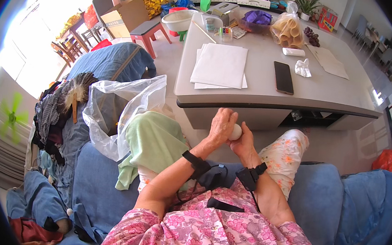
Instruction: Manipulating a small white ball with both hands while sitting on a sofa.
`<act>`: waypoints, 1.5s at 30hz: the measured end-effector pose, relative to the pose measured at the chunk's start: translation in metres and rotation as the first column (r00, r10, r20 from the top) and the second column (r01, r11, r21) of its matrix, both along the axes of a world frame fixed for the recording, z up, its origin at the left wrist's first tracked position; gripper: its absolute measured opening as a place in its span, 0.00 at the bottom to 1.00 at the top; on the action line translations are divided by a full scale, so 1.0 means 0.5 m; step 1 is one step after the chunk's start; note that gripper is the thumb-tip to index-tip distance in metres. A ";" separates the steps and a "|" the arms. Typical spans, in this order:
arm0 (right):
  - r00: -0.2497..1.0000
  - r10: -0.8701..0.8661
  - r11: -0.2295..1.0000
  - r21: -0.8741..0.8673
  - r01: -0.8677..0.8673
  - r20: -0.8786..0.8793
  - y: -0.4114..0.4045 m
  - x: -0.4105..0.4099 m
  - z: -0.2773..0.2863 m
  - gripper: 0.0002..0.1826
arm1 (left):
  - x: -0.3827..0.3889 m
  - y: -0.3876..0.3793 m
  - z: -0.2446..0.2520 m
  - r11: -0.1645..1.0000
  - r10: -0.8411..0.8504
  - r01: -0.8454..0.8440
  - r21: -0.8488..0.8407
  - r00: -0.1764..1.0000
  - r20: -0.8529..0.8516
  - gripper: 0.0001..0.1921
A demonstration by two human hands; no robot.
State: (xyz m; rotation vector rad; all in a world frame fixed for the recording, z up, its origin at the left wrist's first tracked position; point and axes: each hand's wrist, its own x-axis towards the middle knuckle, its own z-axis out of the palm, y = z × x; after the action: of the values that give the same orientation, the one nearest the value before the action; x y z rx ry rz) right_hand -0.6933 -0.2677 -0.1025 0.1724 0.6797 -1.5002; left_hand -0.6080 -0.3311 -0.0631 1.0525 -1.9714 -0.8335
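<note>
My left hand (222, 124) and my right hand (243, 141) meet in front of the table's near edge, above my lap. Between them is a small round white object (236, 132), gripped from both sides; its exact kind cannot be told. A black strap with a small device sits on each wrist. A light green towel (157, 133) lies over my left knee. Beside it an open translucent plastic bag (110, 115) rests on the sofa side. On the table ahead are a stack of white paper (220, 65), a black smartphone (283, 77) and a crumpled white tissue (303, 67).
The low table (264, 90) spans the front. Its far side holds a bag of brown cones (288, 29), grapes (311, 36), a small jar (210, 24) and a bowl with purple material (257, 18). Blue sofa cushions (314, 201) flank me; a feather duster (77, 92) lies on clothes at left.
</note>
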 end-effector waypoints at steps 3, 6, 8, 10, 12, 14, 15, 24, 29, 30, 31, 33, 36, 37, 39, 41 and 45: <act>0.998 -0.034 0.999 0.013 0.033 0.058 -0.002 -0.013 -0.009 0.25 | 0.021 -0.033 0.002 0.985 0.076 -0.071 0.158 0.997 -0.028 0.16; 0.997 -0.076 0.997 -0.021 0.075 -0.026 -0.008 -0.037 -0.015 0.24 | 0.051 -0.062 -0.005 0.893 0.157 -0.068 0.445 0.974 -0.166 0.19; 0.983 -0.145 0.988 -0.070 0.138 -0.110 -0.008 -0.051 -0.008 0.24 | 0.075 -0.071 0.001 0.742 0.237 -0.005 0.670 0.937 -0.256 0.20; 0.972 -0.194 0.978 -0.108 0.180 -0.135 -0.002 -0.062 0.008 0.24 | 0.088 -0.064 0.012 0.639 0.290 0.043 0.768 0.911 -0.293 0.20; 0.962 -0.248 0.960 -0.159 0.228 -0.115 0.002 -0.071 0.020 0.25 | 0.101 -0.054 0.020 0.550 0.339 0.102 0.829 0.880 -0.333 0.21; 0.956 -0.278 0.950 -0.174 0.259 -0.097 0.005 -0.077 0.026 0.25 | 0.114 -0.032 0.021 0.515 0.362 0.139 0.846 0.859 -0.362 0.22; 0.952 -0.293 0.944 -0.183 0.274 -0.087 0.007 -0.081 0.029 0.25 | 0.119 -0.018 0.019 0.469 0.363 0.175 0.866 0.856 -0.369 0.23; 0.882 -0.421 0.894 -0.260 0.364 -0.210 0.009 -0.085 0.040 0.23 | 0.140 -0.030 -0.031 0.265 0.461 0.268 0.926 0.808 -0.366 0.33; 0.815 -0.339 0.882 -0.461 0.101 -0.470 0.016 -0.043 0.066 0.29 | 0.103 -0.014 -0.008 0.126 0.460 0.360 0.924 0.804 -0.376 0.35; 0.821 -0.296 0.885 -0.463 0.044 -0.489 0.019 -0.026 0.075 0.30 | 0.098 -0.013 -0.010 0.106 0.447 0.427 0.898 0.786 -0.427 0.36; 0.823 -0.253 0.886 -0.464 -0.014 -0.509 0.022 -0.008 0.085 0.31 | 0.101 -0.018 -0.021 0.063 0.408 0.505 0.861 0.774 -0.484 0.33; 0.802 -0.254 0.904 -0.427 -0.002 -0.540 0.024 0.010 0.089 0.29 | 0.106 -0.024 -0.031 -0.036 0.325 0.637 0.770 0.736 -0.594 0.29; 0.828 -0.240 0.947 -0.309 0.086 -0.506 0.020 -0.014 0.060 0.27 | 0.103 -0.015 -0.032 0.104 0.362 0.475 0.874 0.800 -0.478 0.18; 0.848 -0.243 0.959 -0.246 0.138 -0.470 0.019 -0.029 0.043 0.26 | 0.101 -0.012 -0.021 0.137 0.387 0.423 0.895 0.809 -0.442 0.15; 0.885 -0.247 0.968 -0.143 0.207 -0.394 0.014 -0.055 0.007 0.25 | 0.113 -0.023 0.002 0.343 0.426 0.314 0.885 0.788 -0.445 0.15; 0.916 -0.249 0.968 -0.061 0.242 -0.314 0.011 -0.075 -0.030 0.24 | 0.130 -0.034 0.026 0.564 0.416 0.172 0.808 0.786 -0.457 0.15; 0.971 -0.040 0.990 0.123 0.071 -0.235 0.008 -0.059 -0.046 0.24 | 0.128 -0.020 0.056 0.806 0.337 -0.036 0.590 0.848 -0.409 0.17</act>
State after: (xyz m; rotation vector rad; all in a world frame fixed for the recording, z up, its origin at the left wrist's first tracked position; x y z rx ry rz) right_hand -0.7230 -0.2636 -0.1256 0.1167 0.9692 -1.5447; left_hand -0.5440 -0.3411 -0.0353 1.1859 -1.1664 -1.4617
